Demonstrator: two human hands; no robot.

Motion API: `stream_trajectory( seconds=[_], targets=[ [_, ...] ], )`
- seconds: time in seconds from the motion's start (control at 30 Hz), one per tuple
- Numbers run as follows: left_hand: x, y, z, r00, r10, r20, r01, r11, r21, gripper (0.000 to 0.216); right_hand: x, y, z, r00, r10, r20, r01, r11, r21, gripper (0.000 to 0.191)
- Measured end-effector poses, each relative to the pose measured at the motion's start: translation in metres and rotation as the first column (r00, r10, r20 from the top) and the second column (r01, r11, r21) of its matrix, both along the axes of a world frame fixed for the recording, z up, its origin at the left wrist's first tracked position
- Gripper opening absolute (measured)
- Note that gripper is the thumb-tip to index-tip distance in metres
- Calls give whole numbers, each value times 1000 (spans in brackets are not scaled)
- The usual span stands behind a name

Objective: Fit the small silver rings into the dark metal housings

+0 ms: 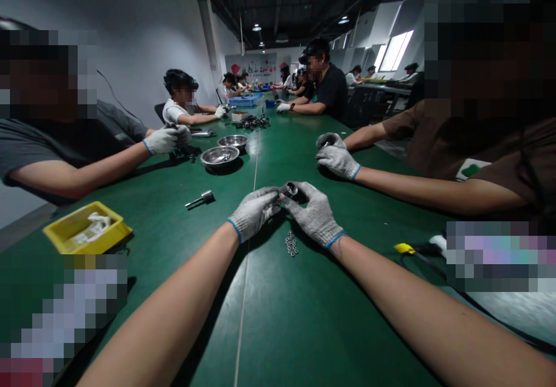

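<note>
Both of my hands wear light grey knit gloves with blue cuffs and meet over the middle of the table. Between the thumb and fingers of my right hand (315, 213) is a short dark metal cylinder (288, 189), its open end facing up and right. My left hand (257, 210) is closed at the cylinder's left side, with its fingertips pinched together; whether a small part is between them is hidden. Just below the hands, several small metal rings (291, 243) lie in rows on the green table (278, 317).
Left of my hands lies a metal cylinder with a shaft (200, 199). A yellow bin (89, 227) holds white items. Two steel bowls (220, 158) stand farther back, before a pile of dark parts (252, 121). Co-workers' gloved hands (336, 158) are close on the right; a cable (452, 285) runs nearby.
</note>
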State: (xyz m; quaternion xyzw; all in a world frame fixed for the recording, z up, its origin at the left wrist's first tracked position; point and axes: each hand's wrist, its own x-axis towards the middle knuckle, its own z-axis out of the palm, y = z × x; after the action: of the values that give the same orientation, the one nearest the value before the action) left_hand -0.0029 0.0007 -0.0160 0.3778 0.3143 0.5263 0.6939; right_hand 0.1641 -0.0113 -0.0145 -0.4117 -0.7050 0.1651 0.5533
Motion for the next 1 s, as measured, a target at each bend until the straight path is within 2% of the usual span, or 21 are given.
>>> stream_trajectory(
  seconds=[0.07, 0.13, 0.2, 0.3, 0.4, 0.6, 0.8, 1.0],
  targets=[
    [4, -1, -3, 994, 72, -84, -69, 997, 36, 15, 0, 0, 1, 999, -38, -15, 38, 999, 8, 39],
    [7, -1, -5, 954, 201, -221, -180, 977, 112, 17, 1, 1, 0, 998, -48, -48, 48, 999, -13, 38],
    [7, -2, -6, 855, 344, -389, -266, 933, 241, 18, 3, 4, -1, 996, -27, -90, 22, 998, -58, 39],
    [5, -5, -4, 678, 443, -586, -199, 878, 435, 18, 6, 10, -3, 990, 20, -139, -39, 991, -132, 42],
    [2, -10, 2, 590, 435, -680, -71, 867, 493, 17, 6, 15, -3, 985, 60, -159, -87, 981, -171, 42],
    [-2, -22, 9, 553, 269, -788, 205, 873, 442, 16, 4, 15, -3, 983, 96, -154, -124, 974, -189, 37],
    [-6, -27, 14, 425, 268, -865, 312, 854, 417, 17, 5, 13, -3, 991, 108, -84, -125, 965, -229, 35],
    [-8, -27, 19, 334, 254, -908, 348, 862, 369, 17, 7, 14, -2, 993, 112, -41, -118, 964, -237, 35]
  ],
)
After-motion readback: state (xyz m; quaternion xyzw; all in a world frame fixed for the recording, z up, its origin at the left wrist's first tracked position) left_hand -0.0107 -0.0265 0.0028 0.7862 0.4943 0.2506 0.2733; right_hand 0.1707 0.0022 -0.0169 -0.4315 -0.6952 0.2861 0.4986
